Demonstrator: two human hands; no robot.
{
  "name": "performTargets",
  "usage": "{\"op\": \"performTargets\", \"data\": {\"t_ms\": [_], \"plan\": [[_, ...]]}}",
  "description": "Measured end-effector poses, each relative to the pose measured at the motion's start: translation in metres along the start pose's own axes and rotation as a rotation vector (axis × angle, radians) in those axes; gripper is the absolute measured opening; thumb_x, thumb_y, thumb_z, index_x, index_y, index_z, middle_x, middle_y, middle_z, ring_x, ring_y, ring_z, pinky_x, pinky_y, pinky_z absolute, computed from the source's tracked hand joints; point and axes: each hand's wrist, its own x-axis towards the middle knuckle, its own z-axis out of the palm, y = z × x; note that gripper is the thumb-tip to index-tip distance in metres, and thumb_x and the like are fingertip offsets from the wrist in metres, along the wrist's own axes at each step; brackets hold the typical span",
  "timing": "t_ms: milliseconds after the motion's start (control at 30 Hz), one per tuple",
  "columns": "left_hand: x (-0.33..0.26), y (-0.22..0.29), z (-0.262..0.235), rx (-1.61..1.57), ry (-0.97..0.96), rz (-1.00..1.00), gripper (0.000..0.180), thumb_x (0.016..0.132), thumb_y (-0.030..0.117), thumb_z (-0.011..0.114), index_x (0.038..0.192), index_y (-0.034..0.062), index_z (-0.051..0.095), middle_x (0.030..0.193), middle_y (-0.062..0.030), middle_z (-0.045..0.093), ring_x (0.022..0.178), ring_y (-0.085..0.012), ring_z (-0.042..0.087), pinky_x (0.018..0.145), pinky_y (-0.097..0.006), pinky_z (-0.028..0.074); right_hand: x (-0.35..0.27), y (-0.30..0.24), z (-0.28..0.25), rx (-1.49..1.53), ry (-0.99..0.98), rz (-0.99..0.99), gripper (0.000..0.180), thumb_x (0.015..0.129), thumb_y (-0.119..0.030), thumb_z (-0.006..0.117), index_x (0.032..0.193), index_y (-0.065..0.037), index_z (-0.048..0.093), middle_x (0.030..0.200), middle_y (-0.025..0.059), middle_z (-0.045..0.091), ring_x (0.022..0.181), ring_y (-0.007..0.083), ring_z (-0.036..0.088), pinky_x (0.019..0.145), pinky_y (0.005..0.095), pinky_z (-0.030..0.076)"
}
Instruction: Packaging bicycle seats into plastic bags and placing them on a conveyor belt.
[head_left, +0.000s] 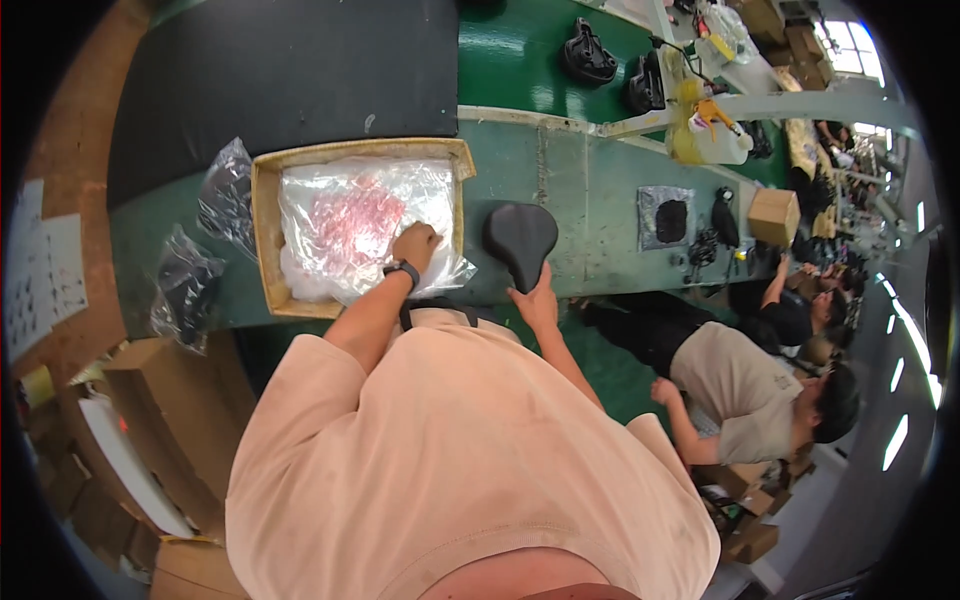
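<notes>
A black bicycle saddle [519, 240] lies with its wide end away from me and its narrow nose toward me. My right hand [537, 298] is closed around that nose, at the near edge of the green bench. To the left stands a shallow open cardboard box [262, 215] with clear plastic bags [330, 235] in it, some showing red print. Over the box's right side, my left hand [417, 246] is curled closed on the top plastic bag; its fingertips are partly hidden. A dark band circles the left wrist.
Left of the box lie bagged dark saddles [187, 285]. A black mat [300, 75] covers the bench beyond. Farther right are a bagged dark part [665, 218], a small carton [773, 217] and spray bottles [712, 135]. A co-worker [740, 385] stands at my right.
</notes>
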Motion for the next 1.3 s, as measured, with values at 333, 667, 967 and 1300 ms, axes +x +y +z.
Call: {"op": "performTargets", "data": {"t_ms": [333, 667, 967, 1300], "plan": [[-0.033, -0.011, -0.053, -0.198, 0.172, -0.13, 0.019, 0.105, 0.022, 0.062, 0.111, 0.0051, 0.069, 0.094, -0.0212, 0.074, 0.091, -0.0443, 0.071, 0.081, -0.053, 0.055, -0.101, 0.034, -0.014, 1.685, -0.793, 0.833, 0.065, 0.107, -0.049, 0.063, 0.125, 0.014, 0.064, 0.102, 0.0211, 0.075, 0.085, 0.0312, 0.075, 0.075, 0.0385, 0.067], [-0.049, -0.045, -0.045, -0.179, 0.105, -0.029, 0.04, 0.088, 0.024, 0.084, 0.116, 0.0008, 0.068, 0.093, -0.0175, 0.076, 0.087, -0.0375, 0.074, 0.081, -0.047, 0.059, -0.065, -0.033, 0.027, 1.775, -0.725, 0.891, 0.049, 0.103, -0.025, 0.073, 0.133, 0.01, 0.058, 0.117, 0.0196, 0.073, 0.089, 0.0247, 0.072, 0.076, 0.0352, 0.066], [-0.038, -0.046, -0.046, 0.115, -0.085, -0.056, 0.028, 0.098, 0.031, 0.071, 0.101, 0.0056, 0.082, 0.104, -0.021, 0.078, 0.1, -0.0401, 0.074, 0.092, -0.052, 0.057, -0.073, -0.019, 0.037, 1.8, -0.815, 0.918, 0.044, 0.104, -0.026, 0.073, 0.127, 0.01, 0.063, 0.106, 0.0158, 0.072, 0.088, 0.0242, 0.069, 0.076, 0.0355, 0.064], [-0.099, -0.025, -0.137, 0.108, 0.105, 0.1, 0.021, 0.097, 0.012, 0.056, 0.09, -0.0012, 0.071, 0.087, -0.0309, 0.07, 0.086, -0.051, 0.069, 0.078, -0.059, 0.054, -0.115, -0.117, -0.059, 1.4, -0.707, 0.238, 0.05, 0.096, -0.007, 0.076, 0.142, 0.001, 0.056, 0.132, 0.0188, 0.072, 0.095, 0.0263, 0.076, 0.079, 0.0378, 0.067]]}}
